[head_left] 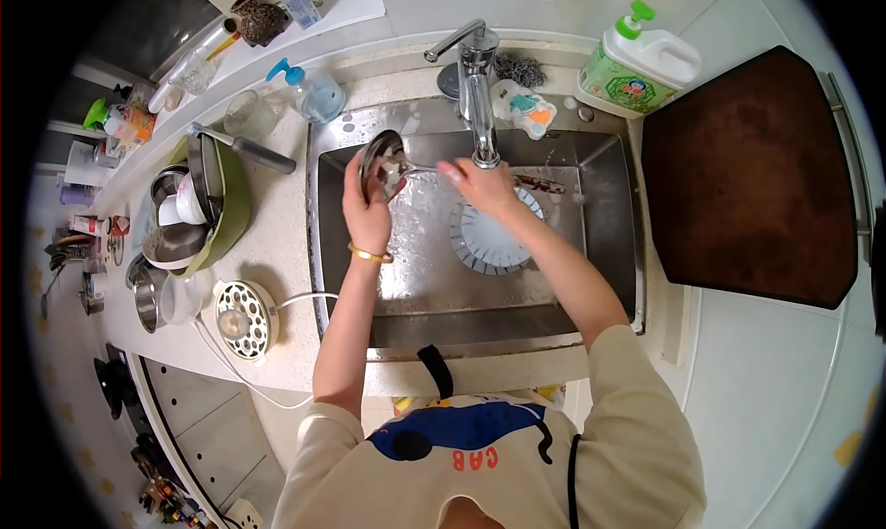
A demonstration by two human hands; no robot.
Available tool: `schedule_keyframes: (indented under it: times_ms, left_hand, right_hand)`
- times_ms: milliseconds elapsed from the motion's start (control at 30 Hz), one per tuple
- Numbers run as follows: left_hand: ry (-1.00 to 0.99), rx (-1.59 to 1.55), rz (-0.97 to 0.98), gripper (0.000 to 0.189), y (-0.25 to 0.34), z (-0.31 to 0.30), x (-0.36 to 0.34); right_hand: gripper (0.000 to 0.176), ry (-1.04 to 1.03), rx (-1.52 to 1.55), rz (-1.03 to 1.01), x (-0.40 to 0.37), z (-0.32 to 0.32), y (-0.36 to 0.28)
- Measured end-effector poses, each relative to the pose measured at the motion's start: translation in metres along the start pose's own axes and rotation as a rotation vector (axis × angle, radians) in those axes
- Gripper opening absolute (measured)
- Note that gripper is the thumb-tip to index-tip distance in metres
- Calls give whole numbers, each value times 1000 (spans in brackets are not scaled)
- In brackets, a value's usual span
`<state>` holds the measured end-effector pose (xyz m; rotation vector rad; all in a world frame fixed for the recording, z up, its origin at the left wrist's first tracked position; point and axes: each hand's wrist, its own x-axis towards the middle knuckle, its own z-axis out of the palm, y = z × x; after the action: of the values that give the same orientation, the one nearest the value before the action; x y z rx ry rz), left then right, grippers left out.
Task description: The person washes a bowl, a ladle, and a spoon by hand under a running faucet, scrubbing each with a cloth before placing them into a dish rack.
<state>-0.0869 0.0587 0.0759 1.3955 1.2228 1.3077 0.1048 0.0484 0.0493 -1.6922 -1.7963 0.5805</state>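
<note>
I see one shiny metal ladle (381, 158) over the back left corner of the steel sink (415, 280). The left hand (367, 213) is wrapped around its round bowl, and the right hand (482, 186) pinches its thin handle, just in front of the one tap (478, 86). One round white drain cover (494, 243) lies on the sink floor. Two bottles stand along the back edge: a blue soap bottle (314, 91) and a green-and-white soap bottle (646, 63). One dark flat board (748, 178) sits at the right.
</note>
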Motion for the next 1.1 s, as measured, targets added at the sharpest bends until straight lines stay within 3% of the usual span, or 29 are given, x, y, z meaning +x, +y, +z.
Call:
schedule_keyframes:
  times_ms: [100, 200, 233, 267, 300, 333, 367, 433, 467, 567, 667, 700, 733, 800, 867, 900, 933, 967, 1000, 1033, 1067, 1100]
  left_hand:
    - [-14, -17, -8, 39, 25, -9, -11]
    - [-9, -37, -92, 38, 31, -5, -27]
    - [-51, 31, 6, 37, 38, 3, -31]
    - [-42, -127, -55, 39, 29, 12, -36]
    - [-61, 46, 16, 41, 27, 15, -35]
    - [-80, 219, 90, 43, 25, 16, -32]
    - [-85, 101, -4, 44, 23, 17, -30]
    - [-97, 66, 8, 43, 14, 15, -24]
    - [-105, 32, 16, 42, 8, 11, -22]
    - [-11, 118, 60, 35, -2, -5, -18]
    - [42, 38, 25, 35, 14, -6, -27]
    - [78, 75, 100, 35, 19, -6, -28]
    - [114, 113, 174, 35, 21, -7, -31]
    - [97, -197, 98, 32, 25, -17, -34]
    - [140, -101, 156, 31, 40, -29, -35]
    - [155, 23, 185, 34, 50, -32, -39]
    - [151, 25, 183, 34, 51, -33, -44]
    - [95, 36, 342, 36, 52, -32, -48]
    - [37, 45, 502, 38, 53, -29, -51]
    - [2, 36, 634, 41, 61, -25, -54]
    - [-48, 124, 646, 32, 74, -23, -61]
    - [-116, 93, 636, 32, 79, -20, -67]
  right_hand:
    - [52, -28, -132, 179, -8, -5, 21]
    - [49, -111, -80, 191, -4, 10, 8]
    - [49, -108, -77, 194, -2, 14, -5]
    - [44, -111, -43, 75, -1, 20, -20]
    - [39, -113, -9, -43, -3, 23, -28]
    - [39, -110, -6, -43, -6, 22, -28]
    - [34, -46, 89, -61, -10, 20, -24]
    - [23, 75, 286, -149, -24, 18, -3]
    - [23, 76, 286, -150, -29, 17, 13]
    - [33, -242, 12, 134, -35, -14, 38]
    - [49, -317, -97, 186, -21, -9, 40]
    - [49, -313, -93, 193, -18, -3, 41]
    - [52, -250, -58, 192, -17, 6, 39]
    - [55, -186, -19, 190, -14, 10, 42]
    - [54, -216, 188, 489, -14, 7, 46]
    - [54, -213, 189, 489, -14, 13, 49]
    - [47, -59, 98, 472, -17, 29, 55]
    - [41, 97, 2, 451, -18, 43, 61]
    - [41, 101, -1, 454, -16, 56, 60]
    - [36, 305, 151, 596, -13, 73, 58]
    - [35, 509, 305, 728, -12, 85, 61]
    - [42, 182, 483, 622, -3, 121, 107]
